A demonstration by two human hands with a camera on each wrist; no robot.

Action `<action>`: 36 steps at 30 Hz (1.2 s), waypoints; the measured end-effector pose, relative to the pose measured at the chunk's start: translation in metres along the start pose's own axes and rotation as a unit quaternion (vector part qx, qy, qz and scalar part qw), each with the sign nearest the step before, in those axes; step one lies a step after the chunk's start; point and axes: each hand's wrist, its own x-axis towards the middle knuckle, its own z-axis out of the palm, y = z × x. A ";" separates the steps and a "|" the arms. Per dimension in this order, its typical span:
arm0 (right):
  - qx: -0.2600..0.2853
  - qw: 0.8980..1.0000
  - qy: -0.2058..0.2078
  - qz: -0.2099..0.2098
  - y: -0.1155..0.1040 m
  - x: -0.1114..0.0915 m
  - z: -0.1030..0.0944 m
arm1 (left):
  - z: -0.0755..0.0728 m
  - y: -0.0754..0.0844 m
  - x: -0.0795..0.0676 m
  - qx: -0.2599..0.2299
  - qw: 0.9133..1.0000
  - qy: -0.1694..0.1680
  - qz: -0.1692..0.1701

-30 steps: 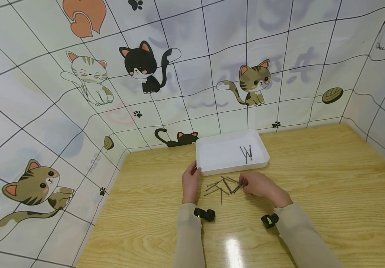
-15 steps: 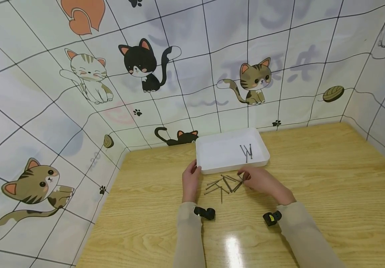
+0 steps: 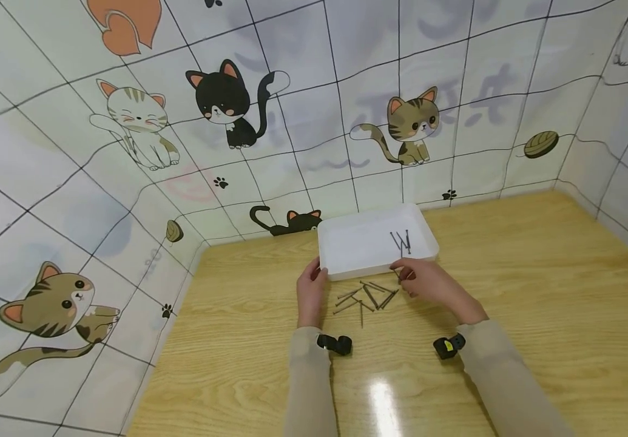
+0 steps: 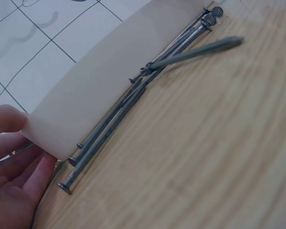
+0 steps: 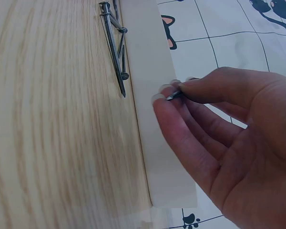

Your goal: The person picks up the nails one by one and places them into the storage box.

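My left hand [image 3: 310, 298] holds the near left corner of a white tray [image 3: 354, 247], fingers bent against its wall in the left wrist view. Between thumb and fingertips, my right hand [image 3: 438, 286] pinches a nail [image 5: 174, 95], mostly hidden by the fingers. That hand is raised at the tray's front wall, near the right end. Several loose nails [image 3: 371, 298] lie crossed on the table just in front of the tray. Inside it, a few nails [image 3: 408, 241] rest toward the right side.
The wooden table [image 3: 226, 340] carries the tray near its back edge. Behind it and at both sides rise walls with a tile and cat print [image 3: 292, 176]. A black camera [image 3: 335, 345] is strapped to the left wrist, another camera [image 3: 449, 346] to the right.
My right hand has lifted a nail from the pile's right side and moved it forward to the tray's front wall. The left hand stays at the tray corner.
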 end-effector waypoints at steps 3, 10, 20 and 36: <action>0.015 1.000 0.008 0.004 0.005 0.002 -0.001 | 0.000 0.003 -0.001 0.000 1.000 -0.006 0.000; 0.011 0.999 0.035 -0.004 0.006 0.010 -0.002 | 0.002 0.005 -0.001 -0.001 1.000 -0.003 0.010; 0.009 0.998 0.062 -0.013 -0.008 0.021 -0.014 | 0.002 -0.002 0.001 0.002 1.000 0.012 -0.003; 0.015 0.997 0.079 0.008 -0.016 0.058 -0.029 | 0.002 -0.003 0.002 -0.024 1.000 -0.003 -0.004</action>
